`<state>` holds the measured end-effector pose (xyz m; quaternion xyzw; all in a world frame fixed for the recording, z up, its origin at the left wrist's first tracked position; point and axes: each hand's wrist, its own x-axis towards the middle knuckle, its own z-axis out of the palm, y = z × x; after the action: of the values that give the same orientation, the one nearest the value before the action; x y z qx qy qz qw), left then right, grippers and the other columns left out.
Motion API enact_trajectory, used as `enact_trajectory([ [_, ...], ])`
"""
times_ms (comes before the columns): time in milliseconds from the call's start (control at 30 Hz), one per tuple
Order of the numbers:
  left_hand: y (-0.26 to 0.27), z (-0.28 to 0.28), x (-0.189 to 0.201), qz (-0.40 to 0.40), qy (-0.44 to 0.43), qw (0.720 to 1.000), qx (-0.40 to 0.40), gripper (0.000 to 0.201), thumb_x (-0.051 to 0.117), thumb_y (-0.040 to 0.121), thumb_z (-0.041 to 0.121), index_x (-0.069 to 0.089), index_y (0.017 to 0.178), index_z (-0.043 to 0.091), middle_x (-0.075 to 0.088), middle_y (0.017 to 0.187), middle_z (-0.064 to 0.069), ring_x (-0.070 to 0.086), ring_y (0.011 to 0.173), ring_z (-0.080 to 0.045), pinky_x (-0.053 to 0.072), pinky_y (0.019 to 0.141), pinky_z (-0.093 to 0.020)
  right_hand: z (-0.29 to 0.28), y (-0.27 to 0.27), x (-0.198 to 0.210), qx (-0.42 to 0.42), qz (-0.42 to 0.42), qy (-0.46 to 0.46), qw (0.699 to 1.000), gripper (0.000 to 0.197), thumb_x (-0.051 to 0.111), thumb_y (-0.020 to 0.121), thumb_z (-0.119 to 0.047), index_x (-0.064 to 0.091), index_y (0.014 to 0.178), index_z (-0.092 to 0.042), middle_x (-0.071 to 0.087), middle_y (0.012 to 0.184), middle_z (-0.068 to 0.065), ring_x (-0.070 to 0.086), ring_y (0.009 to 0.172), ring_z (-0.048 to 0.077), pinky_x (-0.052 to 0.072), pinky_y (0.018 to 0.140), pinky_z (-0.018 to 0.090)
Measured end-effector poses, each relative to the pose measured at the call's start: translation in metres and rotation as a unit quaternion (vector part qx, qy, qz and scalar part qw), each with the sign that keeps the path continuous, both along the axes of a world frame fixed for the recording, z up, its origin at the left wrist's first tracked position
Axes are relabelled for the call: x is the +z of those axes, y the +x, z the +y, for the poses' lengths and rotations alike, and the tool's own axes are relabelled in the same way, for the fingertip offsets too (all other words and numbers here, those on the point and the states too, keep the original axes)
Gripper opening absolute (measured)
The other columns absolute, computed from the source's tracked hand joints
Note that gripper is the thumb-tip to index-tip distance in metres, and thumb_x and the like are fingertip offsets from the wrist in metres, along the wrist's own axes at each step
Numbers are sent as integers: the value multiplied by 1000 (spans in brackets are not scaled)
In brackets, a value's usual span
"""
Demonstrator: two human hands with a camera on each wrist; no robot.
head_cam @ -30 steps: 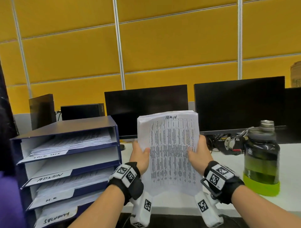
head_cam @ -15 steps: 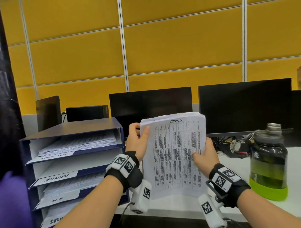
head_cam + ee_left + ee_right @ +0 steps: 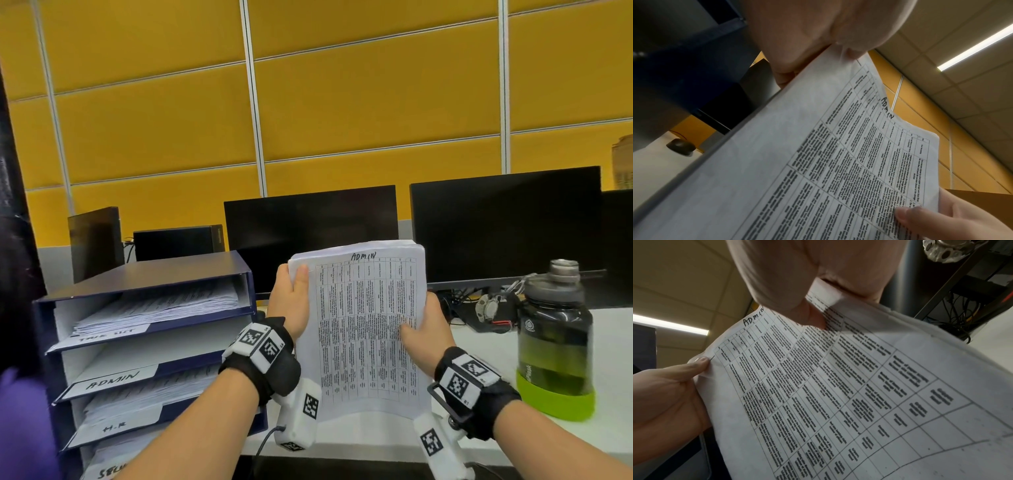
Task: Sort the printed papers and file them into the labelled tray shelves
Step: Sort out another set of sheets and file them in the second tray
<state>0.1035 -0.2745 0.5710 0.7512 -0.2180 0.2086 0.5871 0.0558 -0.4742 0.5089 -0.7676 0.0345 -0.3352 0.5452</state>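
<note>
I hold a thick stack of printed papers (image 3: pixel 363 325) upright above the desk, its top sheet a printed table with "ADMIN" handwritten at the top. My left hand (image 3: pixel 291 301) pinches the stack's upper left corner, thumb on the front. My right hand (image 3: pixel 424 329) grips the right edge lower down, thumb pressed on the print. Both wrist views show the same sheet (image 3: pixel 838 154) (image 3: pixel 838 378) with the thumbs on it. To the left stands a dark blue tray shelf unit (image 3: pixel 150 274) with labelled shelves; the ADMIN shelf (image 3: pixel 113 377) looks bare, while the shelves above and below it hold papers.
A dark water bottle (image 3: pixel 555 339) with a green base stands on the white desk (image 3: pixel 609 342) at the right. Two dark monitors (image 3: pixel 503 229) line the back, with cables and a watch beneath them. A yellow panelled wall rises behind. Something purple shows at the lower left edge.
My left hand has slid up from the stack's lower left edge to its upper left corner. The stack stays upright between both hands, the right hand keeping its grip.
</note>
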Motion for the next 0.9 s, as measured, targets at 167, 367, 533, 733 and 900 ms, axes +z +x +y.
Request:
enact_trajectory([
  [167, -3, 0, 0, -17, 22, 999, 32, 25, 33, 102, 30, 37, 121, 15, 53, 99, 1, 51, 72, -1, 36, 53, -13, -1, 0, 0, 4, 9, -1, 1000, 47, 49, 86, 8, 36, 120, -23, 51, 94, -16, 54, 86, 6, 43, 57, 15],
  [367, -3, 0, -2, 10, 2, 1000, 14, 20, 34, 101, 33, 37, 116, 19, 53, 95, 5, 52, 75, -1, 38, 56, -16, -1, 0, 0, 3, 17, -5, 1000, 49, 50, 87, 8, 36, 123, -22, 51, 95, -16, 52, 83, 3, 42, 57, 15],
  [533, 2, 3, -13, 43, 22, 999, -16, 19, 40, 100, 28, 33, 118, 25, 58, 110, -3, 62, 95, -17, 54, 78, -36, 0, -2, 1, 1, 23, -4, 1000, 48, 48, 87, 9, 36, 126, -17, 52, 104, -8, 51, 93, 10, 43, 59, 15],
  [733, 3, 5, -14, 78, 18, 997, -23, 19, 45, 99, 23, 35, 115, 23, 57, 113, -4, 60, 100, -20, 51, 88, -41, 0, -3, 3, 2, 31, -13, 999, 48, 50, 87, 8, 36, 125, -17, 51, 99, -10, 53, 84, 6, 44, 55, 16],
  [900, 3, 4, -18, 98, 15, 995, -14, 20, 46, 98, 23, 37, 116, 20, 58, 115, -6, 59, 100, -21, 50, 85, -39, 0, -6, 4, 4, 39, -28, 999, 47, 49, 89, 6, 36, 128, -17, 51, 109, -6, 51, 95, 9, 47, 66, 17],
])
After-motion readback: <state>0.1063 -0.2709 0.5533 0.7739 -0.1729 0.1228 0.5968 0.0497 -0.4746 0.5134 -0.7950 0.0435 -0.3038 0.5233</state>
